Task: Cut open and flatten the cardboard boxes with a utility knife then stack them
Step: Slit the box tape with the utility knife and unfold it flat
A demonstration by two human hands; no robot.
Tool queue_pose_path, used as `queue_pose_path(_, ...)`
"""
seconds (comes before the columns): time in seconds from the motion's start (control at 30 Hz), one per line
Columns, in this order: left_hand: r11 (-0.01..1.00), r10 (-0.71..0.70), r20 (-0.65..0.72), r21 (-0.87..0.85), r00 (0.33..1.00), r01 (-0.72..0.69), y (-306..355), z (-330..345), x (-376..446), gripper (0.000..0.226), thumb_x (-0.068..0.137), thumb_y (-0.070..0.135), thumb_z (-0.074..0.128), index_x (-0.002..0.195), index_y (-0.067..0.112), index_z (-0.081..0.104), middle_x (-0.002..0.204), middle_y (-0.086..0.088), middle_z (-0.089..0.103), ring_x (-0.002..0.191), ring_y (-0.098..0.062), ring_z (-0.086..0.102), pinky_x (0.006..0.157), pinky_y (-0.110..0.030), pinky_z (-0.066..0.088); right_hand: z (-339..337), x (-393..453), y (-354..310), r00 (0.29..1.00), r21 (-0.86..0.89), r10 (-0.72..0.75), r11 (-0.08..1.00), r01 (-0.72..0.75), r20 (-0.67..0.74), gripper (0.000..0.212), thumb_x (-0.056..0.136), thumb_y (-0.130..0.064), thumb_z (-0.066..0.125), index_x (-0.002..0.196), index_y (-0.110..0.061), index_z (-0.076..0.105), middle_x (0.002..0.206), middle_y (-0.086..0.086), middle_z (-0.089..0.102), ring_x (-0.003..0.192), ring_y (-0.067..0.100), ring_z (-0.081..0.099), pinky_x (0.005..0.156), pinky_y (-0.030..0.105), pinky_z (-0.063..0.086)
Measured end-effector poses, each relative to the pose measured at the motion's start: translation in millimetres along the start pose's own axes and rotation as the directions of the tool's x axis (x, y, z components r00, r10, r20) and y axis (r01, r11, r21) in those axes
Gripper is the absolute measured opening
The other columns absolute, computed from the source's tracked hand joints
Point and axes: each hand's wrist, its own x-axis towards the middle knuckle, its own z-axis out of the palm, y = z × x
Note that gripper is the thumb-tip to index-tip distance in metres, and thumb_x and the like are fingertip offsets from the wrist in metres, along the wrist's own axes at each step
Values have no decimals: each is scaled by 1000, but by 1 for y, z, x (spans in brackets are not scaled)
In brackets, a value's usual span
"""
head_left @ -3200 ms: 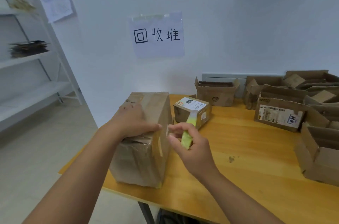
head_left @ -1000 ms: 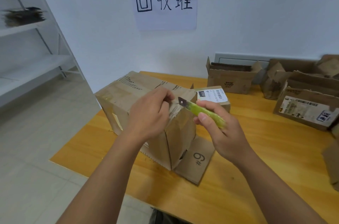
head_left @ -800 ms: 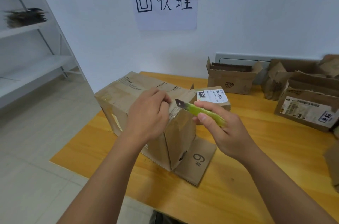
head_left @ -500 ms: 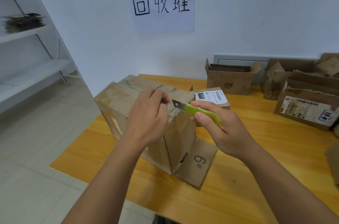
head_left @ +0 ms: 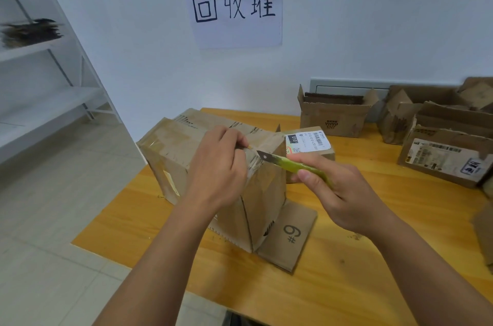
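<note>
The big cardboard box [head_left: 213, 165] sits near the counter's [head_left: 346, 285] left corner, one flap marked #9 [head_left: 289, 235] folded out flat at its base. The left hand [head_left: 218, 168] grips the box's top edge, fingers curled over it. The right hand [head_left: 338, 192], just right of the box, holds a green utility knife [head_left: 293, 164], its blade tip touching that top edge. Beyond the box lie open boxes [head_left: 333, 115].
</note>
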Motion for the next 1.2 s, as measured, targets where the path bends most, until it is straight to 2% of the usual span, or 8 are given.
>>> queue_pose_path(0.1, 1000, 10, -10, -4, 1000, -10, 0, 1, 0, 25, 84, 23, 33, 92, 24, 57, 100, 10, 54, 94, -3, 43, 70, -10, 31, 2, -1, -1, 1000, 6, 2, 1000, -2, -24, 36, 98, -44, 42, 132, -38, 50, 101, -15, 71, 98, 0, 64, 75, 12, 47)
queue_pose_path(0.2, 1000, 8, -14, -14, 1000, -8, 1, 1, 0, 25, 83, 23, 33, 92, 24, 57, 100, 10, 54, 95, -3, 43, 70, -12, 32, 7, 3, -4, 992, 65, 14, 998, -6, -127, 36, 98, -43, 44, 132, -34, 53, 98, -16, 71, 86, 13, 68, 69, 34, 53)
queue_pose_path(0.33, 1000, 7, -22, -25, 1000, -8, 2, 0, 0, 25, 83, 23, 33, 91, 24, 57, 99, 10, 53, 95, -5, 44, 71, -13, 32, 20, 6, -5, 990, 165, 101, 983, -84, -95, 31, 97, -46, 47, 127, -48, 51, 99, -17, 71, 87, 21, 69, 73, 52, 56)
queue_pose_path(0.67, 1000, -9, -20, -9, 1000, 9, 2, 2, 2, 26, 83, 24, 33, 91, 23, 57, 100, 10, 54, 95, -4, 42, 72, -12, 31, 29, -26, -1, 979, 177, 111, 981, -80, -172, 33, 99, -30, 52, 132, -33, 51, 105, -21, 69, 101, -3, 67, 81, 17, 54)
queue_pose_path(0.8, 998, -53, -46, 22, 998, 54, 7, 3, 1, 25, 83, 24, 32, 89, 23, 56, 100, 8, 54, 97, -10, 45, 74, -25, 38, 29, -31, -3, 968, 189, 146, 976, -107, -205, 32, 97, -39, 51, 129, -43, 51, 98, -24, 72, 93, 7, 71, 76, 31, 57)
queue_pose_path(0.93, 978, -133, -89, 147, 987, 145, 26, 10, 1, 33, 83, 27, 29, 95, 18, 58, 103, 2, 55, 99, -20, 47, 87, -41, 40, 33, -26, -13, 899, 403, 282, 905, -134, -336, 35, 99, -17, 56, 125, -41, 56, 95, -6, 75, 88, 15, 73, 80, 32, 59)
queue_pose_path(1.1, 964, -152, 190, 245, 970, 103, 26, -3, 6, 39, 88, 34, 32, 116, 23, 57, 117, 2, 48, 116, -21, 41, 102, -40, 32, 52, -20, -23, 869, 463, 389, 858, -222, -304, 30, 95, -33, 62, 125, -33, 62, 100, -13, 74, 93, 16, 72, 81, 50, 59)
queue_pose_path(1.2, 978, -139, 525, 207, 840, 33, 22, -32, 13, 69, 72, 55, 36, 138, 34, 45, 127, 9, 37, 126, -13, 31, 109, -37, 28, 56, -22, -25, 862, 452, 401, 860, -238, -310, 38, 89, -53, 62, 124, -40, 60, 102, -11, 74, 91, 15, 72, 78, 52, 59)
